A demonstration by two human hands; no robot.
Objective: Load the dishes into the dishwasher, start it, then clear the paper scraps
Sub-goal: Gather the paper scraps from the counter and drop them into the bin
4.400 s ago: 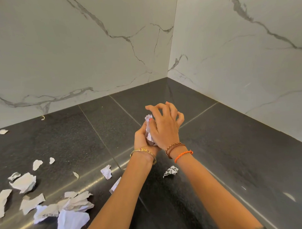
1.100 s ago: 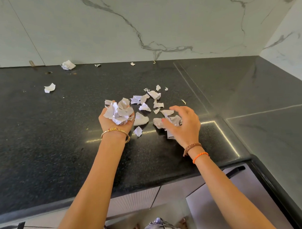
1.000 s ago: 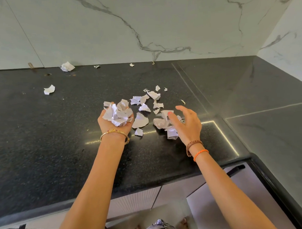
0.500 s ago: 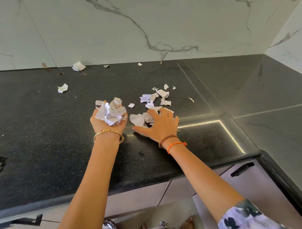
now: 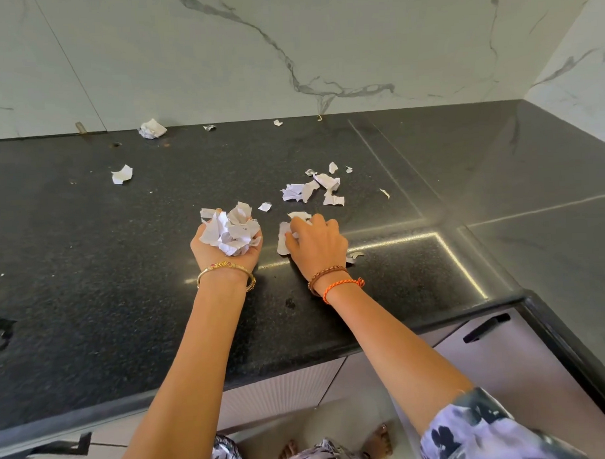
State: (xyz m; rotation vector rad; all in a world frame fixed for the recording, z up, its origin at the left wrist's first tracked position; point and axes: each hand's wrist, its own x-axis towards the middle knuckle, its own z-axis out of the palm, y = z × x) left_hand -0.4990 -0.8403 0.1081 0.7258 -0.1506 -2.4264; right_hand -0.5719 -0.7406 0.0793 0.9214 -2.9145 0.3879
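The person is working on the last part of the task, clearing torn white paper scraps off the speckled black stone table. The left hand is lying palm-up, cupping a crumpled white wad of collected scraps. The right hand is pressing down with curled fingers, gathering a few flat scraps beneath it. A loose cluster of scraps is waiting just beyond, and single pieces are lying near the white marble wall. No dishes or dishwasher are showing, so that stage cannot be judged.
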